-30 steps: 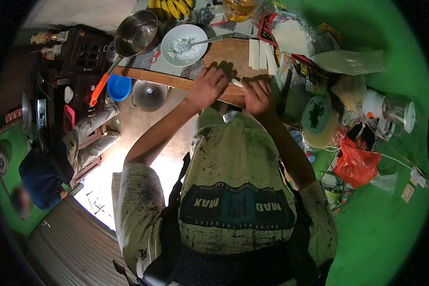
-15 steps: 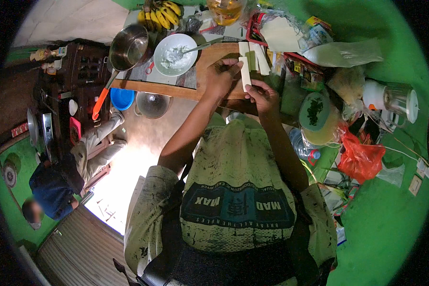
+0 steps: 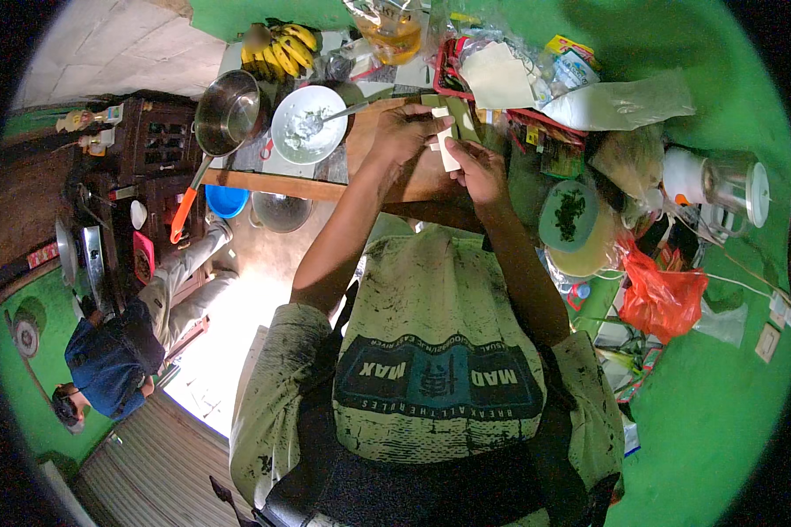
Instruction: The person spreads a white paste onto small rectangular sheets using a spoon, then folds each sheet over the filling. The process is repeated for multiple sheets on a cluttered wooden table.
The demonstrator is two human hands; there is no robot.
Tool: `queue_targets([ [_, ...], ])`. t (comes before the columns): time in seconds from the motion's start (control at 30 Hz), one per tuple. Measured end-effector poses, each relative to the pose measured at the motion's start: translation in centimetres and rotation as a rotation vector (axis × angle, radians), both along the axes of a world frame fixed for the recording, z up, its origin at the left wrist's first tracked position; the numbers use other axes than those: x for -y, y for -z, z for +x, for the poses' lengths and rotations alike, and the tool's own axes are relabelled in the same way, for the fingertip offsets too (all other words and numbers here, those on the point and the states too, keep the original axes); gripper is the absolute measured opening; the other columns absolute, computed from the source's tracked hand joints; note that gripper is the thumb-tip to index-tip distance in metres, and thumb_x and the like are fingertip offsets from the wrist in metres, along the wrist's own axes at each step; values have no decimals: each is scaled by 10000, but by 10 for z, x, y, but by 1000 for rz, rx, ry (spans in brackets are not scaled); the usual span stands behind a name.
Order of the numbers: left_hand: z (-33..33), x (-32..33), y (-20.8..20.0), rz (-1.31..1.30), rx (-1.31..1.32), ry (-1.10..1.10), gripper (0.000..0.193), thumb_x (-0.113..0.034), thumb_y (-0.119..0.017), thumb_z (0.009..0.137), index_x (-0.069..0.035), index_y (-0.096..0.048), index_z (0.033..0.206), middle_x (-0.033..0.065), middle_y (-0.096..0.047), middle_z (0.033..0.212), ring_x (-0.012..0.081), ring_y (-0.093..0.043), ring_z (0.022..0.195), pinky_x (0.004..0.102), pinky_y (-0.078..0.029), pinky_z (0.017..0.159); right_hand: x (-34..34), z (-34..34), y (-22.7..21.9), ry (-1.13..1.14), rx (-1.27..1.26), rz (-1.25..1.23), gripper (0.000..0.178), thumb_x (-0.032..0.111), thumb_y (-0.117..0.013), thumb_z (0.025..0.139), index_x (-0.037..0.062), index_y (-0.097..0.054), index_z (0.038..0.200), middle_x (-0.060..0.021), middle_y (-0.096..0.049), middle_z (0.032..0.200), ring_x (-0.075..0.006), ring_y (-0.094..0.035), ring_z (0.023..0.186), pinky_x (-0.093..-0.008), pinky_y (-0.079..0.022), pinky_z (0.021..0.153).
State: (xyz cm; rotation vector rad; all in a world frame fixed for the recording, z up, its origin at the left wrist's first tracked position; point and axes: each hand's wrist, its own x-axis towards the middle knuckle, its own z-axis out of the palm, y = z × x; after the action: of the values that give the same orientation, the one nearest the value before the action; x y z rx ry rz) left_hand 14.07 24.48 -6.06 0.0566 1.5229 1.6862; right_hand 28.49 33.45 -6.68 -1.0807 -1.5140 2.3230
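White, flat and narrow, a strip (image 3: 448, 153) was held between both hands, raised over the brown board (image 3: 419, 183) at the near side of the surface (image 3: 281, 185).

Left hand (image 3: 408, 132): closed in a pinch at the strip's far end, thumb laid toward it, other fingers curled behind. Right hand (image 3: 482, 169): also pinching, thumb and forefinger on the near end. Neither hand was wide. Far end of the strip looked uneven, perhaps folded or doubled; number of layers could not be told.

Handling, judged by eye: very light, thin, soft rather than stiff, likely to bend under little force. Probably fragile along the edges, so a hard pull or a tight squeeze might tear or crease it. Slipperiness not determined; the face looked dry. Best hold judged to be light fingertip pressure near each short end, with the middle left free of load.

Surroundings: further pale strips (image 3: 464, 119) lay in shadow just beyond the right hand. Past them, pale sheets (image 3: 498, 77) sat by a red tray (image 3: 446, 75). Left of the board stood a white bowl (image 3: 288, 112) with a white, clumpy mix and a spoon (image 3: 351, 109) resting in it; next to that, a metal pot (image 3: 226, 119) with an orange handle (image 3: 184, 212). Bananas (image 3: 283, 54) lay behind.
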Motion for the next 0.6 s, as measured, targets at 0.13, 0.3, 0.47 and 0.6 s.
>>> queue_targets([
  [0.13, -2, -3, -10, -46, 33, -14, 279, -122, -872, 894, 52, -734, 1065, 89, -744, 970, 129, -663, 742, 272, -542, 640, -3, -3, 3, 56, -61, -106, 295, 309, -816, 961, 25, -748, 1003, -21, -715, 822, -90, -609, 683, -279, -462, 587],
  [0.3, 4, 6, -26, -97, -15, -10, 245, -170, -850, 921, 8, -755, 1060, 36, -722, 912, 114, -625, 750, 256, -502, 656, -17, 1, 13, -303, -173, 171, 303, 293, -762, 993, 47, -782, 1171, 51, -574, 715, -56, -433, 591, -250, -311, 533],
  [0.47, 10, 8, -40, -112, -19, 32, 246, -171, -863, 905, 8, -770, 1046, 20, -716, 899, 96, -596, 745, 254, -479, 652, -21, -3, -25, -387, -61, -19, 301, 279, -720, 1020, 51, -796, 1202, 84, -496, 659, -40, -347, 555, -242, -247, 516],
  [0.6, 12, 13, -35, -136, -81, 74, 296, -152, -889, 874, 42, -772, 1065, 43, -743, 927, 103, -628, 767, 264, -514, 694, -20, -1, -24, -352, -91, -49, 280, 252, -724, 1017, 42, -799, 1185, 85, -503, 672, -36, -344, 558, -242, -239, 520],
])
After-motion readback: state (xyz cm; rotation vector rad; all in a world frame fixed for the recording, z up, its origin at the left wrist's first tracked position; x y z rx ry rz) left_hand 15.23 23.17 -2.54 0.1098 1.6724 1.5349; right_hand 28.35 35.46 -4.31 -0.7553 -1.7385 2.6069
